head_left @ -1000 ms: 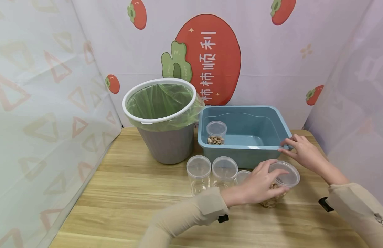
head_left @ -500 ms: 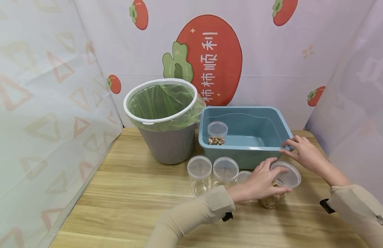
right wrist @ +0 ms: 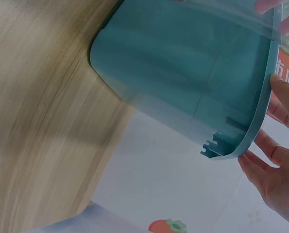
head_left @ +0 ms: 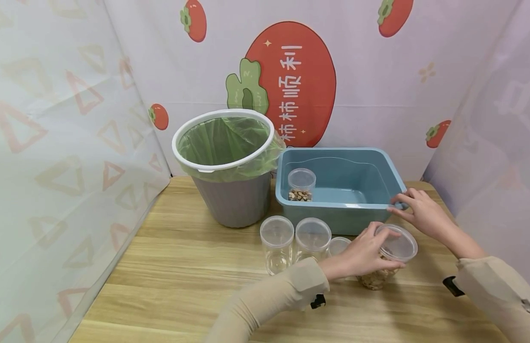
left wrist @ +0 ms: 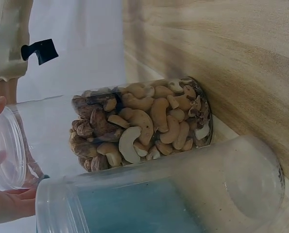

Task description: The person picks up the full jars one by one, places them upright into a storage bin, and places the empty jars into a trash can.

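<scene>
A clear lidded jar of mixed nuts [head_left: 386, 267] stands on the wooden table [head_left: 183, 267] in front of the blue basin [head_left: 342, 209]. My left hand [head_left: 376, 247] grips this jar from its left side, fingers over the lid rim. The left wrist view shows the nuts jar [left wrist: 139, 128] behind an empty clear jar [left wrist: 173, 194], with my fingertips [left wrist: 8, 204] at the lid. My right hand [head_left: 403, 206] pinches the basin's near right corner rim, and its fingers [right wrist: 270, 165] curl under the basin's edge [right wrist: 261, 111].
Three empty clear lidded jars [head_left: 276, 240] [head_left: 312, 238] [head_left: 337, 245] stand in a row left of my hand. Another jar with some nuts [head_left: 301, 185] sits inside the basin. A grey bin with a green liner [head_left: 228, 166] stands at the back left. Cloth walls enclose the table.
My left hand has slid slightly back off the lid top and now wraps the jar's side. The jar, the basin and my right hand have stayed put.
</scene>
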